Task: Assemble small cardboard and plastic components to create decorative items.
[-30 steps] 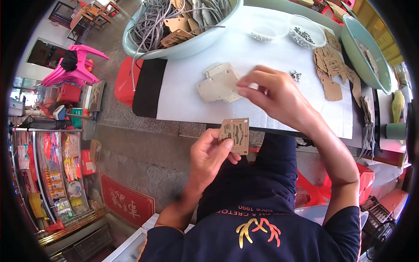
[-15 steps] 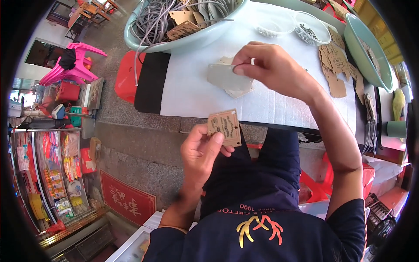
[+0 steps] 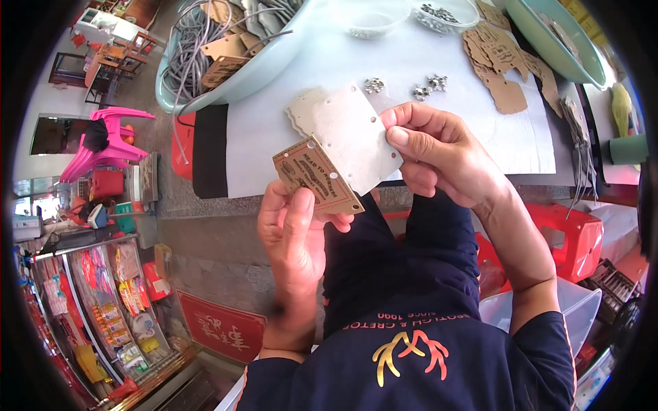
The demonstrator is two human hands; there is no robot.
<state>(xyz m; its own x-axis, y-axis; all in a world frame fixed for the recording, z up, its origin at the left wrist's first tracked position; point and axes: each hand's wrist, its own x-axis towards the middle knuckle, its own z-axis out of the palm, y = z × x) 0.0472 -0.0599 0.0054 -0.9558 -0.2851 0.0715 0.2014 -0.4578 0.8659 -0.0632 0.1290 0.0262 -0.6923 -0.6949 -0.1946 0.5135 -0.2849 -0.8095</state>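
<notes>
My left hand (image 3: 295, 229) holds a small brown printed cardboard tag (image 3: 317, 175) by its lower edge, face up, with a metal eyelet near its top corner. My right hand (image 3: 439, 154) pinches a pale grey card piece (image 3: 346, 133) with small holes along its edges, held just above and behind the brown tag, the two overlapping. Both are lifted in front of the white sheet (image 3: 439, 89) on the table. Loose metal eyelets (image 3: 425, 85) lie on the sheet beyond my right fingers.
A pale green basin (image 3: 247, 75) with grey cords and brown tags stands at the back left. A clear bowl of eyelets (image 3: 442, 14), a pile of brown tags (image 3: 504, 61) and another green basin (image 3: 555, 38) are at the right. A red stool (image 3: 572, 229) is below the table.
My right hand has lifted the grey card piece off the table and brought it toward me over the brown tag. My left hand raised the tag closer to it.
</notes>
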